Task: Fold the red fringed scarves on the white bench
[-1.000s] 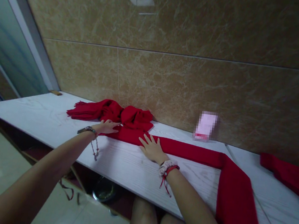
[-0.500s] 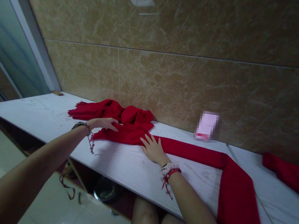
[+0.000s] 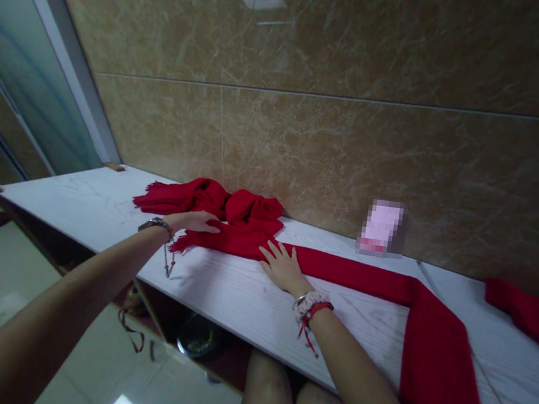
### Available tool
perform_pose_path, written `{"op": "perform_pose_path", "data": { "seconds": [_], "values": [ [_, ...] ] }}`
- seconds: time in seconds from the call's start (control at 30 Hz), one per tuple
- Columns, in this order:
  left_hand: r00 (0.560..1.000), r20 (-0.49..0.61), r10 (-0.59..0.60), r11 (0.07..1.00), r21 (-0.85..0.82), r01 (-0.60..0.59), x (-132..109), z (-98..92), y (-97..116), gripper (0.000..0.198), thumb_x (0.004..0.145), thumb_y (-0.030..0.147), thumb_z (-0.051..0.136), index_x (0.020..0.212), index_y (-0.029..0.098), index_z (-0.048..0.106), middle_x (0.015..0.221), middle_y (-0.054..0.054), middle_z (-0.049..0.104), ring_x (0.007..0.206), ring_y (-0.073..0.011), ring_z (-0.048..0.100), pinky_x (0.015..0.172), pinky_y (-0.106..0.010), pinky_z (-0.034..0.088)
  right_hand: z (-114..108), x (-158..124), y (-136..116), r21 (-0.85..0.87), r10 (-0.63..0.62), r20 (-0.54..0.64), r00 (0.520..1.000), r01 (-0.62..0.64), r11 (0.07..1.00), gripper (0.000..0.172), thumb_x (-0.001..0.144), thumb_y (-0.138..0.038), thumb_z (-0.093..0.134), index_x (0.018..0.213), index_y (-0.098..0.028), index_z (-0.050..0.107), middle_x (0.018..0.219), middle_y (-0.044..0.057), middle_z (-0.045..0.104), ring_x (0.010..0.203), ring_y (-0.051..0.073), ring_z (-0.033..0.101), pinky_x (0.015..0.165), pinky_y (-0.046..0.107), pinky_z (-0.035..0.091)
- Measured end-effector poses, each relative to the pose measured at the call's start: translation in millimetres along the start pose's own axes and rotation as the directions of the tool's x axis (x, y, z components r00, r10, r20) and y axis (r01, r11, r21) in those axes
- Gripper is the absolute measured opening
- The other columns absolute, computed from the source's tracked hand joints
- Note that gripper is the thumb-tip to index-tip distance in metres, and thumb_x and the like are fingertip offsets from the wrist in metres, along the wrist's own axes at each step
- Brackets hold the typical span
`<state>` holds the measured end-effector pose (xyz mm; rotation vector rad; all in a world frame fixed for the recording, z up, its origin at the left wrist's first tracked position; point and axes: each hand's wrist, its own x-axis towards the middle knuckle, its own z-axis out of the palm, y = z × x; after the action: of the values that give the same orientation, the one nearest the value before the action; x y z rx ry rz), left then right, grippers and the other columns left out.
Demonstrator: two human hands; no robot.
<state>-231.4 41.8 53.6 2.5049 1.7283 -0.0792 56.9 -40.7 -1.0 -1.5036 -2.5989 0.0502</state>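
Observation:
A long red scarf (image 3: 350,269) lies flat along the white table, its fringed end at the left and its other part turned toward me at the right. My left hand (image 3: 198,221) rests on the scarf near the fringe, fingers extended and pointing right. Farther right, my right hand (image 3: 282,266) lies on the scarf's near edge with its fingers spread. Just behind the scarf, a bunched red cloth (image 3: 182,196) with fringe sits against the wall.
Against the wall leans a blurred pink object (image 3: 381,227). Another red cloth (image 3: 531,313) lies at the far right of the white table (image 3: 238,296). Below the table, a round dark bowl (image 3: 198,337) stands on a shelf, and a marble wall runs behind.
The whole view has shifted slightly, so things appear a little farther right. Both hands stay at nearly the same places on the scarf.

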Motion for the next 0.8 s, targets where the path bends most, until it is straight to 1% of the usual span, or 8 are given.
{"op": "perform_pose_path", "data": {
  "seconds": [0.1,0.3,0.4,0.5,0.57,0.63,0.73,0.8],
  "values": [
    [0.997,0.061,-0.052,0.994,0.101,0.045,1.1,-1.8,16.0,0.051,0.072,0.046,0.051,0.111,0.013,0.057,0.108,-0.012,0.062,0.093,-0.0226,0.057,0.077,-0.025,0.042,0.3,-0.3,0.0,-0.006,0.005,-0.003,1.000,-0.005,1.000,0.049,0.090,-0.043,0.025,0.135,-0.025,0.031,0.145,0.006,0.023,0.131,0.030,0.018,0.100,0.059,0.015],
    [0.996,0.075,-0.047,0.990,0.133,0.037,-2.6,-12.8,24.9,0.030,0.067,0.030,0.058,0.089,0.012,0.066,0.090,-0.009,0.066,0.080,-0.0210,0.059,0.068,-0.023,0.042,-1.3,-1.0,-0.4,0.008,0.010,0.010,1.000,-0.010,1.000,0.049,0.090,-0.043,0.026,0.135,-0.025,0.031,0.145,0.006,0.023,0.131,0.030,0.017,0.101,0.058,0.013],
    [0.995,0.090,-0.034,0.996,0.085,0.026,-8.4,-26.2,30.3,0.029,0.068,0.032,0.056,0.088,0.012,0.065,0.082,-0.006,0.067,0.072,-0.0185,0.058,0.062,-0.022,0.041,-2.6,0.5,-1.6,0.029,0.015,0.028,0.999,-0.016,0.999,0.049,0.090,-0.042,0.027,0.135,-0.025,0.031,0.145,0.006,0.022,0.131,0.030,0.017,0.101,0.058,0.013],
    [0.998,0.057,-0.008,1.000,-0.024,0.010,-14.8,-47.2,43.5,0.033,0.069,0.035,0.054,0.092,0.013,0.064,0.082,-0.004,0.067,0.069,-0.0173,0.058,0.061,-0.021,0.041,-9.1,2.3,3.6,0.089,-0.029,0.065,0.997,0.023,0.996,0.050,0.089,-0.042,0.031,0.135,-0.022,0.032,0.144,0.009,0.025,0.131,0.028,0.017,0.103,0.055,0.014],
    [0.999,0.019,0.045,0.997,-0.061,-0.044,-18.0,-63.6,59.7,0.035,0.068,0.038,0.055,0.093,0.014,0.063,0.086,-0.004,0.066,0.072,-0.0173,0.058,0.064,-0.021,0.041,-19.3,0.4,15.4,0.115,-0.049,0.065,0.997,0.042,0.992,0.048,0.089,-0.040,0.033,0.133,-0.021,0.035,0.142,0.010,0.030,0.131,0.026,0.019,0.104,0.052,0.015],
    [0.994,-0.014,0.113,0.991,-0.064,-0.113,-19.9,-78.7,84.1,0.036,0.068,0.040,0.055,0.093,0.014,0.063,0.089,-0.004,0.066,0.075,-0.0173,0.058,0.067,-0.021,0.041,-33.4,-6.9,35.5,0.103,-0.010,0.036,0.999,0.006,0.995,0.046,0.089,-0.039,0.034,0.131,-0.021,0.039,0.139,0.010,0.034,0.131,0.025,0.021,0.104,0.052,0.015],
    [0.979,-0.048,0.200,0.977,-0.060,-0.203,-21.1,-94.2,132.6,0.033,0.071,0.039,0.053,0.090,0.014,0.064,0.087,-0.003,0.066,0.076,-0.0170,0.058,0.069,-0.022,0.041,-53.7,-28.4,73.6,0.055,0.100,0.015,0.995,-0.100,0.993,0.045,0.088,-0.038,0.037,0.130,-0.022,0.041,0.138,0.010,0.036,0.129,0.027,0.025,0.103,0.053,0.018],
    [0.962,-0.076,0.263,0.961,-0.064,-0.268,-19.7,-100.1,163.5,0.034,0.072,0.038,0.053,0.093,0.015,0.064,0.086,-0.003,0.066,0.076,-0.0163,0.058,0.070,-0.022,0.041,-60.4,-44.9,93.6,0.055,0.120,0.003,0.993,-0.120,0.991,0.044,0.087,-0.034,0.040,0.129,-0.020,0.042,0.137,0.011,0.038,0.127,0.026,0.030,0.103,0.049,0.022]
  ]
}}
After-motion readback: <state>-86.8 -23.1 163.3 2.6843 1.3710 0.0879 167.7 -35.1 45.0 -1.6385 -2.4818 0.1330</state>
